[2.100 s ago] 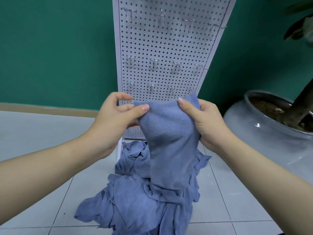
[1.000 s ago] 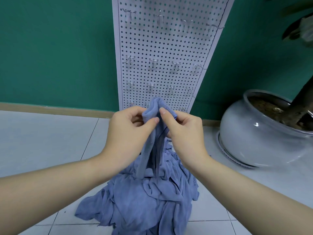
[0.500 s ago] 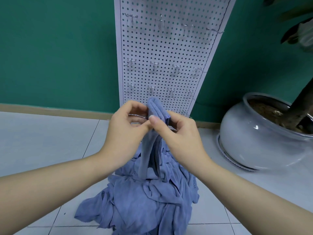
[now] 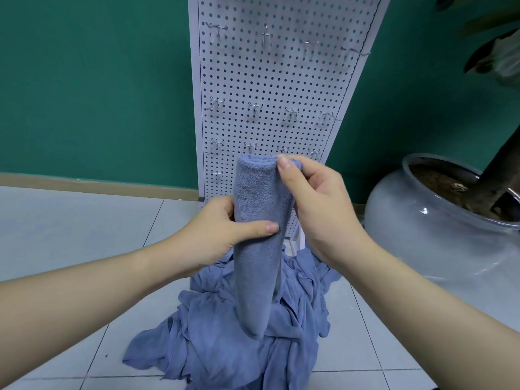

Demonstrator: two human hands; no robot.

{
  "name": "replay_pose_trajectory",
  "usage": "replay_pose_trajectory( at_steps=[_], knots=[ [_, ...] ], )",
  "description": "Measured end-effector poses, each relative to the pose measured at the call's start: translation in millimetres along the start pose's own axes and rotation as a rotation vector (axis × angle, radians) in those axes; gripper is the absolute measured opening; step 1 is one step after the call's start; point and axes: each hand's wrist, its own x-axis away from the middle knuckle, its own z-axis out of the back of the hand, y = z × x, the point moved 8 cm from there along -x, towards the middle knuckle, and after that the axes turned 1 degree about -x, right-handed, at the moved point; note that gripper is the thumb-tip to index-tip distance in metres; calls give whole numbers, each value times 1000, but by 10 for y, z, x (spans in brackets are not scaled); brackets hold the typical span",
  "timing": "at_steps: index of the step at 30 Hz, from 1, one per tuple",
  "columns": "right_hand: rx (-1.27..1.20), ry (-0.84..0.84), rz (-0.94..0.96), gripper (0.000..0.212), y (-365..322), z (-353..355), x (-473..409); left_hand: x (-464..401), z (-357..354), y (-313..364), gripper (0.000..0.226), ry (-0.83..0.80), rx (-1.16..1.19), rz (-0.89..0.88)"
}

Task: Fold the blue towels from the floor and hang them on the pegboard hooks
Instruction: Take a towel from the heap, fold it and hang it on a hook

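A folded blue towel (image 4: pixel 260 198) hangs as a narrow long strip in front of me. My right hand (image 4: pixel 318 204) pinches its top fold between thumb and fingers. Lower down, my left hand (image 4: pixel 225 235) grips the strip round its middle, thumb across the front. The strip's lower end dangles over a heap of blue towels (image 4: pixel 230 344) on the floor. Behind stands the white pegboard (image 4: pixel 275 88) with rows of bare metal hooks (image 4: pixel 254 108).
A large glass pot (image 4: pixel 439 220) with soil and a tree trunk stands at the right. Green wall behind, with a beige skirting board. Pale floor tiles (image 4: pixel 70 237) lie to the left.
The towel went from spread wide to folded narrow. In the last half second my left hand slid down to the strip's middle while my right hand lifted the top fold higher.
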Motion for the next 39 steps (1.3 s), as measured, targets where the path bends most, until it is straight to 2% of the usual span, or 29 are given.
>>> replay_pose_trajectory(
  at_steps=[2,5,9,11,14,16,19,21,23,26,30,35,39],
  knots=[
    [31,-66,2,17,-63,-7,-7,-7,12,75,27,14,-34,-35],
    [128,-181,-92,16,29,-57,-13,-14,70,152,20,65,-42,-75],
    [134,-133,-92,8,43,-92,-56,-22,112,123,22,109,-3,-63],
    [81,-96,-82,13,-13,-107,-100,-24,125,104,25,115,8,-53],
    [-70,-48,-90,7,-90,-89,-196,-19,133,65,35,114,20,-39],
    [-187,-8,-115,13,-115,-51,-265,-12,140,20,39,126,13,-18],
    [-325,54,-144,29,-153,55,-357,9,130,-61,25,139,-16,35],
    [-411,84,-148,27,-192,150,-421,24,132,-110,21,135,-62,71],
    [-490,132,-151,26,-227,270,-478,35,142,-132,22,120,-132,88],
    [-581,194,-137,39,-267,450,-536,38,184,-165,23,90,-244,122],
    [-643,305,-148,51,-262,670,-543,29,224,-253,22,-54,-402,203],
    [-594,299,-219,44,-143,624,-448,30,312,-313,33,-180,-534,265],
    [-536,225,-282,40,-4,413,-370,-11,170,-177,47,-224,-380,135]
  ],
)
